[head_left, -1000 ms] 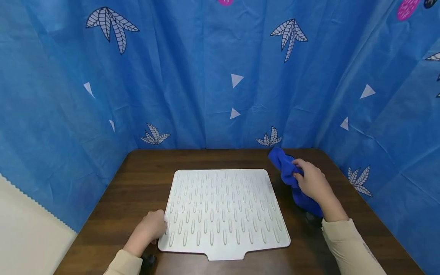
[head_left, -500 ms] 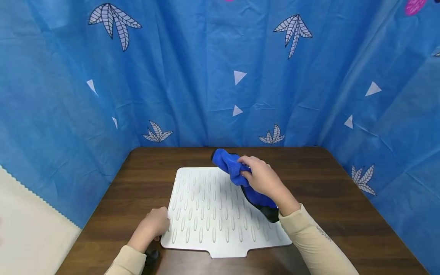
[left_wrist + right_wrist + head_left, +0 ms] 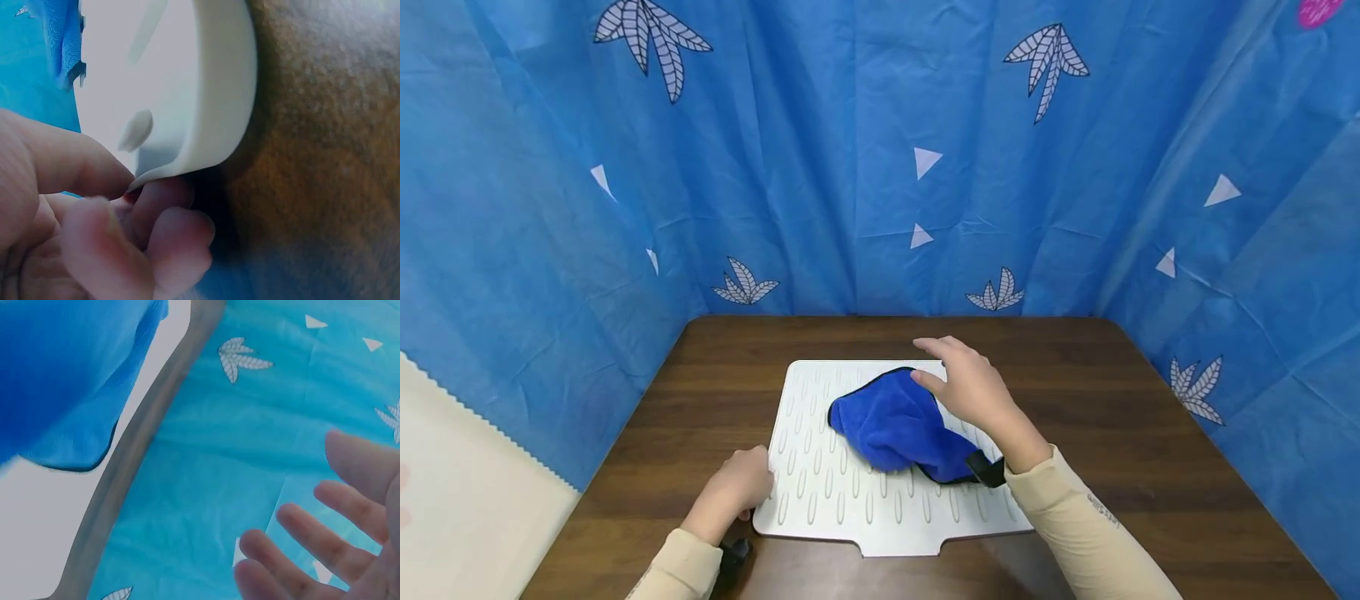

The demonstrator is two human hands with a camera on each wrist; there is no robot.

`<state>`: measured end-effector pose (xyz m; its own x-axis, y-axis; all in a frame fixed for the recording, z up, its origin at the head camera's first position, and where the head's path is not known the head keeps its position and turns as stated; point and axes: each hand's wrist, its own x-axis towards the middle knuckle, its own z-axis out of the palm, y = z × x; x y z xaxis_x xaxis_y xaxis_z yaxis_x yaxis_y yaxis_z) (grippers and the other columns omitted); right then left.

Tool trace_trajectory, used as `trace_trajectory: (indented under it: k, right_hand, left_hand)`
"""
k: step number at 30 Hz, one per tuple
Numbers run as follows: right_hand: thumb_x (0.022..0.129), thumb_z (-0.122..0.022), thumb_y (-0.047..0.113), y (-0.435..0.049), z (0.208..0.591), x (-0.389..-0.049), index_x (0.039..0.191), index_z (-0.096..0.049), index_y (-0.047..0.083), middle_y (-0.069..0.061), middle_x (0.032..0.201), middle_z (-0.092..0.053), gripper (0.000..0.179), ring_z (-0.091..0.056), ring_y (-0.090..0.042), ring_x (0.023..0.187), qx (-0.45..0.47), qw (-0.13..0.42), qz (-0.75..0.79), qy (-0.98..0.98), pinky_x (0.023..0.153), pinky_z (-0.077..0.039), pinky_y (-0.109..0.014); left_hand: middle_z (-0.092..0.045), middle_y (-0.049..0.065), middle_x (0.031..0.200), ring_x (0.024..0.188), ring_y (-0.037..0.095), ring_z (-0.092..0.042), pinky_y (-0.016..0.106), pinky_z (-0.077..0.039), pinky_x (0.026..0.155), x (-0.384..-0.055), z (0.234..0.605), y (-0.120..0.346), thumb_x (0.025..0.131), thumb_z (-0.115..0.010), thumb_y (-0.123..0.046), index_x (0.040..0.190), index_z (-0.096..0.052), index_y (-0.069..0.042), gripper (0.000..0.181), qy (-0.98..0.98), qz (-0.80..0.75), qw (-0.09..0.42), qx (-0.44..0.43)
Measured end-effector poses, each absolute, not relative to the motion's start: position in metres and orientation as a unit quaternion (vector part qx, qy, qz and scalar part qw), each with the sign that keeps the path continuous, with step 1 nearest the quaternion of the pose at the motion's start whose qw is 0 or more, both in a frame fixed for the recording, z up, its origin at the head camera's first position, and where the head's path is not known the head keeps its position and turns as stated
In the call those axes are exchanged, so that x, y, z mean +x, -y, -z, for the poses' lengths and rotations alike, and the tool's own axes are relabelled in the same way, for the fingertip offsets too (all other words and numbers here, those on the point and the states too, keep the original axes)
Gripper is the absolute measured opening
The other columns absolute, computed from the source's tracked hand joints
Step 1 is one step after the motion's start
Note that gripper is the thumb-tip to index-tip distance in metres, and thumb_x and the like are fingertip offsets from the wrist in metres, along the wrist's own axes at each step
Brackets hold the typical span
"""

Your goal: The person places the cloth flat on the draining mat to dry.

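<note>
A white ridged draining tray (image 3: 820, 512) lies flat on the table, its spout-like lip towards the near side. My left hand (image 3: 739, 483) pinches the tray's left edge between thumb and fingers, as the left wrist view shows of the tray's rim (image 3: 225, 75). On the tray rests a crumpled blue cloth (image 3: 891, 421) with dark edging. My right hand (image 3: 970, 383) is just above and right of the cloth, fingers spread and holding nothing. In the right wrist view the cloth (image 3: 62, 375) lies apart from the spread right hand (image 3: 337, 544).
The dark wooden table (image 3: 1112, 467) surrounds the tray. A blue patterned curtain (image 3: 880, 167) hangs behind and along both sides. Dark wrist gear (image 3: 733, 558) shows under the left forearm.
My right hand carried the blue cloth left from the table's right side over the tray, then let go, and the cloth dropped onto it. The left hand kept its grip on the tray.
</note>
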<state>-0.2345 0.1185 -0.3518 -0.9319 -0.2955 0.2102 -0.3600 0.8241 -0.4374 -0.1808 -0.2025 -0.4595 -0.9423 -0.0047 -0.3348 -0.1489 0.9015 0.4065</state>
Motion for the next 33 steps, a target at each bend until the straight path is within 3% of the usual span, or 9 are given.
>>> trace_trajectory:
  k: [4, 11, 15, 19, 25, 29, 33]
  right_hand:
    - [0.096, -0.065, 0.03, -0.128, 0.35, -0.239, 0.143, -0.052, 0.02, -0.008, 0.135, -0.06, 0.049, -0.063, -0.03, 0.115, 0.157, 0.092, -0.244, 0.953, 0.088, -0.054, -0.051]
    - [0.096, -0.065, 0.026, -0.143, 0.348, -0.245, 0.145, -0.049, 0.02, -0.009, 0.135, -0.06, 0.052, -0.062, -0.031, 0.118, 0.14, 0.086, -0.249, 0.954, 0.091, -0.052, -0.054]
    - [0.096, -0.065, 0.025, -0.148, 0.351, -0.246, 0.146, -0.048, 0.019, -0.01, 0.134, -0.061, 0.053, -0.062, -0.033, 0.117, 0.141, 0.073, -0.245, 0.956, 0.091, -0.052, -0.054]
    - [0.096, -0.065, 0.024, -0.153, 0.354, -0.249, 0.146, -0.047, 0.019, -0.011, 0.135, -0.06, 0.053, -0.061, -0.033, 0.12, 0.14, 0.061, -0.237, 0.959, 0.093, -0.051, -0.056]
    - [0.096, -0.066, 0.022, -0.158, 0.357, -0.256, 0.148, -0.046, 0.018, -0.01, 0.145, -0.054, 0.056, -0.058, -0.034, 0.126, 0.151, 0.032, -0.238, 0.959, 0.099, -0.049, -0.056]
    - [0.094, -0.068, 0.02, -0.16, 0.365, -0.265, 0.151, -0.042, 0.019, -0.009, 0.153, -0.047, 0.062, -0.053, -0.036, 0.131, 0.178, -0.013, -0.254, 0.951, 0.103, -0.048, -0.055]
    - [0.093, -0.07, 0.02, -0.159, 0.377, -0.278, 0.152, -0.04, 0.019, -0.01, 0.153, -0.046, 0.066, -0.055, -0.038, 0.127, 0.21, -0.062, -0.256, 0.941, 0.097, -0.053, -0.051]
  left_hand:
    - [-0.055, 0.015, 0.068, 0.04, 0.019, -0.056, 0.026, -0.045, 0.04, -0.184, 0.457, 0.204, 0.096, -0.044, -0.003, 0.113, -0.054, 0.014, 0.026, -0.961, -0.218, 0.169, -0.035]
    - [-0.056, 0.014, 0.069, 0.042, 0.021, -0.055, 0.029, -0.045, 0.041, -0.191, 0.452, 0.203, 0.096, -0.043, -0.008, 0.116, -0.052, 0.012, 0.029, -0.959, -0.223, 0.172, -0.038]
    - [-0.062, 0.022, 0.083, 0.059, 0.028, -0.061, 0.038, -0.049, 0.052, -0.188, 0.45, 0.201, 0.096, -0.045, -0.014, 0.124, -0.049, 0.015, 0.04, -0.965, -0.192, 0.171, -0.042]
    - [-0.065, 0.031, 0.098, 0.075, 0.031, -0.062, 0.043, -0.05, 0.063, -0.186, 0.442, 0.194, 0.096, -0.047, -0.017, 0.137, -0.038, 0.018, 0.054, -0.977, -0.155, 0.137, -0.042]
    - [-0.065, 0.026, 0.084, 0.063, 0.028, -0.06, 0.04, -0.047, 0.054, -0.194, 0.428, 0.177, 0.095, -0.052, -0.018, 0.134, -0.039, 0.014, 0.052, -0.986, -0.148, 0.07, -0.016]
    - [-0.063, 0.03, 0.101, 0.074, 0.036, -0.064, 0.047, -0.052, 0.062, -0.204, 0.425, 0.165, 0.094, -0.056, -0.018, 0.134, -0.041, 0.009, 0.051, -0.988, -0.146, 0.041, 0.011]
    - [-0.056, 0.031, 0.121, 0.093, 0.043, -0.064, 0.053, -0.054, 0.074, -0.212, 0.427, 0.153, 0.093, -0.06, -0.02, 0.139, -0.045, 0.004, 0.054, -0.987, -0.152, 0.034, 0.033]
